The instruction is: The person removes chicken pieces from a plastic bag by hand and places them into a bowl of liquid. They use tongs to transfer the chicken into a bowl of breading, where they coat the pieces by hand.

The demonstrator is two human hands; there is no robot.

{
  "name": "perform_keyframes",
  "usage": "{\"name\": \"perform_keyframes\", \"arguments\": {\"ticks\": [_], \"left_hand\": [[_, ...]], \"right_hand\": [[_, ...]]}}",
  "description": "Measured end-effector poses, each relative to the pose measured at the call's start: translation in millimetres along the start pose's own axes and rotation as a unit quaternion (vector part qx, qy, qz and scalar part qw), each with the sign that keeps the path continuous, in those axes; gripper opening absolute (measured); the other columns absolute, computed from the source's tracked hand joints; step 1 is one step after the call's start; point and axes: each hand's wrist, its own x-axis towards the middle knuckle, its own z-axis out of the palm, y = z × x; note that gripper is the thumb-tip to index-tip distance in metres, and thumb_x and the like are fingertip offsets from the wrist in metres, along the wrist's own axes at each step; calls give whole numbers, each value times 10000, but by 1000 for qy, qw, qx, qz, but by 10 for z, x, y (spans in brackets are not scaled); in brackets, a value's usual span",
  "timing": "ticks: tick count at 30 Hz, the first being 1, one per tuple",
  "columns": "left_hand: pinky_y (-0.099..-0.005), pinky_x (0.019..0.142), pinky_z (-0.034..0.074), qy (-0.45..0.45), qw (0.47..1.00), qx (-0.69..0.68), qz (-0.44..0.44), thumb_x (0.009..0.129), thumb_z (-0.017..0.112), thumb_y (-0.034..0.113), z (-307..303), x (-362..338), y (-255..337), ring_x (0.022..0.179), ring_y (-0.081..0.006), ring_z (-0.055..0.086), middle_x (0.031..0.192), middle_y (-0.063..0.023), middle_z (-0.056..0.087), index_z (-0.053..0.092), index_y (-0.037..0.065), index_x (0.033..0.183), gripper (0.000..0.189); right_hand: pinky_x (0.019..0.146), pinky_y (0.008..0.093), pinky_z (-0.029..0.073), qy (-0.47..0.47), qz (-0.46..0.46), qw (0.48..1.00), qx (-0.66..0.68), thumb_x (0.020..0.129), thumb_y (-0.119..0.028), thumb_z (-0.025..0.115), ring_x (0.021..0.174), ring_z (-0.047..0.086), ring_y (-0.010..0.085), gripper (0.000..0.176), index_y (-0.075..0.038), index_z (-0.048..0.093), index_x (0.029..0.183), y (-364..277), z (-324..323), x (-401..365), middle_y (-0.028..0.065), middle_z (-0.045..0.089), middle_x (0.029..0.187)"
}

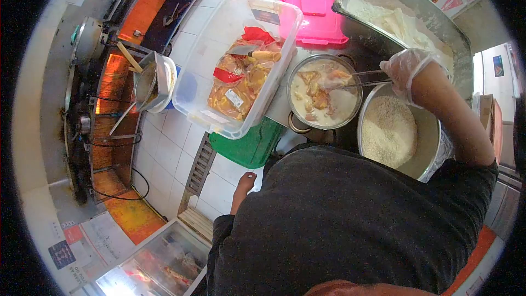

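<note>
"What's the biggest thing there?"

"The clear plastic tub [213, 19]. Bagged raw meat [241, 87] lies in it, so I'd guess it's heavy and floppy, best lifted by opposite rims."

"Next?"

"The long metal tray [466, 60], with pale flour [392, 22] inside. Then the round metal bowl [430, 126], partly filled with a coarse, crumbly meal [386, 131]. That should feel soft and dry, and shift easily."

"And the pot [323, 127]?"

"It sits between tub and bowl. Milky liquid [342, 102] surrounds the meat in it, so it's likely weighty and quick to slop. Both side handles would be the place to take it, kept level."

"What's reaching in?"

"Metal tongs [370, 83]. They look light and stiff; the outer ends of the arms give the best squeeze, clear of the wet."

"How's the right hand [408, 74]?"

"Wrapped in a clear plastic glove, its fingers closed around the tongs at the bowl's side of the pot. The glove could slip a little on wet metal."

"The left hand [244, 189]?"

"Low beside the body, near the green lid [249, 145]. I can't tell whether it grips anything."

"Smallest?"

"The meat pieces [320, 98], half sunk in the pot. Probably soft, slick and dense: pinch one across its thickest part, firmly but without tearing it. Whether the tips have one, I can't tell."
</note>
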Motion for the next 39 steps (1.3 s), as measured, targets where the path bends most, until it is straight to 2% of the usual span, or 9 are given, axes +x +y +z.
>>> {"name": "perform_keyframes", "arguments": {"ticks": [9,12,15,22,25,29,34,37,39], "left_hand": [[-398,676,517,12,1000,7,27,898,639,414,9,101,37,724,-265,676,805,-149,697,654,89,1112,390],[-414,751,525,14,998,51,23,898,636,407,-4,84,3,832,-298,688,886,-176,706,652,79,1111,392],[-425,817,523,4,996,84,42,898,630,403,13,177,-221,923,-324,683,960,-201,705,653,76,1107,388],[-438,854,512,-30,999,19,-29,903,610,424,-45,46,20,1009,-361,657,1034,-219,693,642,76,1129,416],[-413,783,525,6,996,78,37,909,606,424,-15,75,-25,884,-318,685,959,-196,704,636,71,1143,424],[-412,759,525,15,997,68,36,907,615,425,-11,12,75,840,-308,687,931,-189,704,639,73,1140,423],[-401,713,529,9,999,53,10,905,632,414,-46,-157,224,759,-285,687,848,-169,701,643,78,1132,406],[-384,657,521,37,993,74,89,908,629,421,71,212,-312,663,-241,661,750,-130,681,644,82,1125,402],[-403,703,522,4,998,60,36,907,628,432,-8,7,-83,747,-273,672,801,-147,691,645,87,1118,404]], "right_hand": [[672,433,559,-5,36,999,-1,996,-195,480,797,705,301,235,-73,663,1076,-151,-229,-73,106,695,828],[684,413,569,-81,31,996,-31,973,-192,511,827,714,290,204,-92,670,1050,-155,-148,87,101,706,859],[685,404,580,-83,35,996,-12,890,-169,598,842,728,293,170,-87,745,914,-201,132,353,123,739,905],[685,400,581,25,6,1000,4,884,-168,610,871,728,287,176,-91,716,1001,-347,482,597,116,738,936],[695,398,568,-33,-16,999,0,906,-165,565,862,716,283,201,-68,609,1076,-322,522,666,112,713,907],[718,428,566,-74,-50,995,36,875,-184,586,863,711,309,245,-73,636,1088,-126,346,522,128,709,906],[755,436,553,-42,-50,997,52,819,-190,648,884,691,337,255,-111,670,1060,24,270,317,131,700,895],[763,446,539,-36,-70,994,77,809,-191,652,866,678,345,260,-103,673,1053,93,120,177,137,686,860],[765,455,529,-17,-97,991,89,803,-192,655,853,669,347,261,-101,674,1048,168,123,120,139,674,834]]}}
